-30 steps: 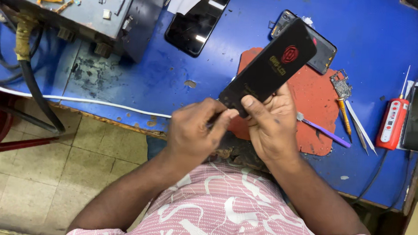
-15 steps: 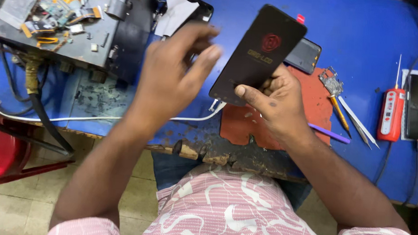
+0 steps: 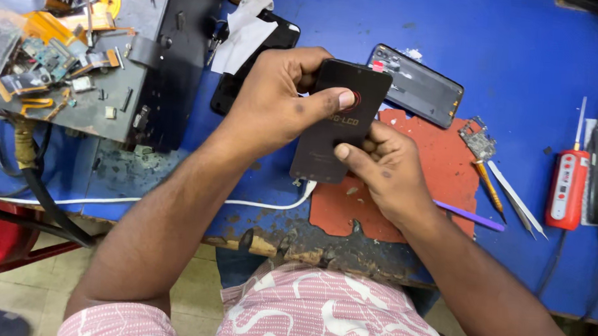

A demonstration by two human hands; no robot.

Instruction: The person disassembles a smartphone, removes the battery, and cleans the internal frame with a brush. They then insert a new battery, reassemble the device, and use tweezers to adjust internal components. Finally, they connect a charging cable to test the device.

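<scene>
Both hands are clamping a flat black rectangular phone screen panel (image 3: pixel 338 123) above the blue workbench (image 3: pixel 532 57). The left hand (image 3: pixel 278 106) is gripping its top end, thumb across the face; the right hand (image 3: pixel 379 168) is pinching its lower edge from five o'clock, over a worn red rubber mat (image 3: pixel 440 161).

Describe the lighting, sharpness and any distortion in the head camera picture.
Head view: light is even and soft, with only faint shadows under the hands; the black screen panel held by the left hand and right hand is matte, without glare, and sharp; the blue bench shows a mild wide-angle curve toward its edges.
</scene>
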